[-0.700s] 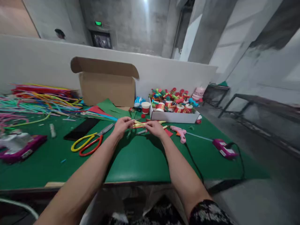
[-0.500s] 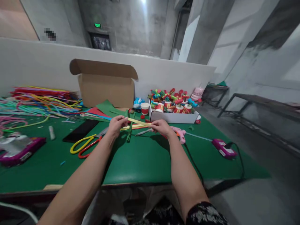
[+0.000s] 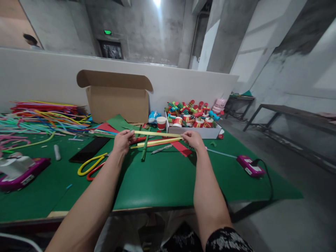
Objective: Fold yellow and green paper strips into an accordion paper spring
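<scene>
A pale yellow paper strip (image 3: 157, 133) is stretched nearly level between my two hands, a little above the green table. My left hand (image 3: 124, 140) pinches its left end, and my right hand (image 3: 192, 139) pinches the right end. Below it lie more yellow strips (image 3: 149, 143), a green strip (image 3: 144, 151) and a grey pen (image 3: 161, 149). A red paper piece (image 3: 182, 148) rests beside my right hand. Scissors with one yellow and one red handle (image 3: 90, 166) lie left of my left forearm, which partly covers them.
A white box (image 3: 195, 132) of red-cup crafts stands at the back, with a paper cup (image 3: 161, 123) beside it. Colourful pipe cleaners (image 3: 49, 117) pile up at left near a black phone (image 3: 90, 148). Purple power strips (image 3: 250, 166) sit at both sides. An open cardboard box (image 3: 118, 105) stands behind.
My hands have moved apart, so more of the yellow strip shows between them. My right hand has shifted right, and the red paper piece now shows beside it.
</scene>
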`<state>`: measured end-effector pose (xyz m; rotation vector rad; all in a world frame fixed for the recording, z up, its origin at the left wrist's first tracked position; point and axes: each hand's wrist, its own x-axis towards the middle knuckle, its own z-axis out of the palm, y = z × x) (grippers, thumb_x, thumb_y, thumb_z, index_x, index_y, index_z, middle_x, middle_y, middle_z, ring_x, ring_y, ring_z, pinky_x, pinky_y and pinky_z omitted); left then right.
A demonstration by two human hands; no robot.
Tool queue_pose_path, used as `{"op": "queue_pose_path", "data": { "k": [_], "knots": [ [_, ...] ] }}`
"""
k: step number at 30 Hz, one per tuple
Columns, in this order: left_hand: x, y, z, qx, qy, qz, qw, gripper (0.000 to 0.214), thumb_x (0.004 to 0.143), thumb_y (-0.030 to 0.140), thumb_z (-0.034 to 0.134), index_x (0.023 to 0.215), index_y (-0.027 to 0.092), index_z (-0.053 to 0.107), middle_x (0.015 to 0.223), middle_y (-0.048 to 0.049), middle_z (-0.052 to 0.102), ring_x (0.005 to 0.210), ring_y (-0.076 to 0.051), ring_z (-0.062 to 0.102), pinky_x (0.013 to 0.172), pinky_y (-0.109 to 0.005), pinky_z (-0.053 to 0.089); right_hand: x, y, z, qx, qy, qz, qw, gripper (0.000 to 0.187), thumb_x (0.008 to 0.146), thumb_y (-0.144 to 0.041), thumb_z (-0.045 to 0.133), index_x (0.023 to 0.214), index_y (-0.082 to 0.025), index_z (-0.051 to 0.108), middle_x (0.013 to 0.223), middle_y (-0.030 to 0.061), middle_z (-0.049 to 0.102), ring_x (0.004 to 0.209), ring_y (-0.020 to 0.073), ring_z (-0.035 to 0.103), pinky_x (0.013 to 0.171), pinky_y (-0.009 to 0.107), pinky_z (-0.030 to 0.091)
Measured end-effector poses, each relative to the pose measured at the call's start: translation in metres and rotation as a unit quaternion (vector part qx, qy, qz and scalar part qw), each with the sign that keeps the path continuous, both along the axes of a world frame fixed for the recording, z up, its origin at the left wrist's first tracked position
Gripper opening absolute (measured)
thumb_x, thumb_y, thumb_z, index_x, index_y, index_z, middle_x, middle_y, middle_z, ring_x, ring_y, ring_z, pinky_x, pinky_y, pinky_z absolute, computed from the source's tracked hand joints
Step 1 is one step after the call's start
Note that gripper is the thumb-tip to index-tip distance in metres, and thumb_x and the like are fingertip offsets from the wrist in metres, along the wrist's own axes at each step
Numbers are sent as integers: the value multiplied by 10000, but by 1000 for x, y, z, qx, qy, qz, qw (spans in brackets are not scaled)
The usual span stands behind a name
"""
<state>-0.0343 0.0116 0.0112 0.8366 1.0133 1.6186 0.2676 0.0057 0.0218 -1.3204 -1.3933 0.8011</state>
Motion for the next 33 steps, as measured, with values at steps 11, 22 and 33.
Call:
{"op": "queue_pose_path", "data": {
  "k": [11, 22, 33],
  "knots": [
    [32, -13, -3, -56, -193, -107, 974, 150, 771, 108, 577, 632, 135, 525, 535, 22, 536, 430, -37, 497, 490, -145, 479, -84, -5, -18, -131, 338, 85, 928, 67, 733, -179, 599, 668, -161, 595, 514, -23, 577, 409, 52, 473, 425, 160, 411],
    [52, -19, -16, -87, -41, -186, 978, 189, 694, 141, 698, 584, 101, 551, 499, 5, 546, 395, -35, 464, 424, -139, 441, -115, -16, -35, -19, 185, 130, 974, 278, 647, -417, 681, 693, -146, 639, 566, -21, 592, 471, 70, 489, 484, 199, 421],
    [49, -17, -19, -84, -25, -186, 979, 194, 683, 170, 714, 596, 103, 554, 508, 3, 542, 396, -38, 463, 428, -151, 443, -111, -9, -38, -43, 193, 178, 964, 266, 648, -418, 685, 654, -157, 633, 579, -1, 633, 483, 84, 562, 515, 220, 492]
  ]
}}
